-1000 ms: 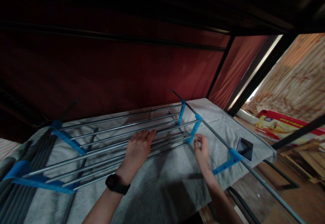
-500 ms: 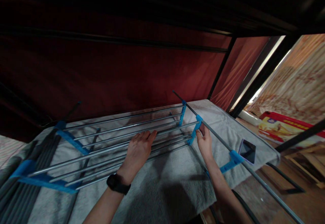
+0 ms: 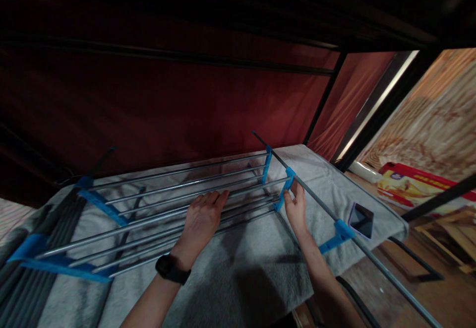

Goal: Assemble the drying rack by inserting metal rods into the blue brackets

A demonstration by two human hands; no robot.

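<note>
Before me a rack of silver metal tubes with blue plastic end brackets lies on a grey cloth. My left hand (image 3: 204, 216), with a black watch at the wrist, lies over a tube (image 3: 92, 238) near the rack's middle, its fingers curled across it. My right hand (image 3: 297, 206) grips a blue bracket (image 3: 287, 184) at the right end, thumb on the near side and other fingers partly hidden. That bracket sits on a long pole (image 3: 316, 196), which also carries another blue bracket (image 3: 336, 236) nearer me. At the left end, a wide blue bracket (image 3: 67, 268) holds several tube ends.
Several dark grey tubes (image 3: 40, 293) lie bundled at the left. A phone (image 3: 361, 220) rests on the grey cloth (image 3: 260, 263) at the right. Beyond the edge stands a red and yellow box (image 3: 412, 189). A black metal frame (image 3: 327, 90) and red cloth (image 3: 186, 114) enclose the back.
The rack's left end has shifted slightly left. My right hand has moved a little left with the bracket, its thumb now closer against it. My left hand stays nearly in place.
</note>
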